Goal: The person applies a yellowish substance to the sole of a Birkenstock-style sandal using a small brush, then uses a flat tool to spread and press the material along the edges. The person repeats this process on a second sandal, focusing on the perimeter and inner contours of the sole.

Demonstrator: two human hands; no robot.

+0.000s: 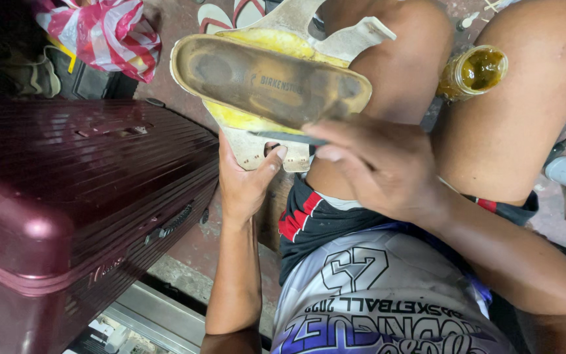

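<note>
While the left hand (247, 177) steadies the sandal (270, 82), the right hand (378, 164) grips a blade (286, 137).

View: single head-worn camera, no second view to share with.
Direction: looks steeply down onto the wearer's own lap and bare knees.
Nearness: close; forearms fill the lower frame.
Left edge: ribbed maroon hard-shell suitcase (80, 196).

Maroon suitcase (67, 196), perhaps concrete floor (185, 249)
</note>
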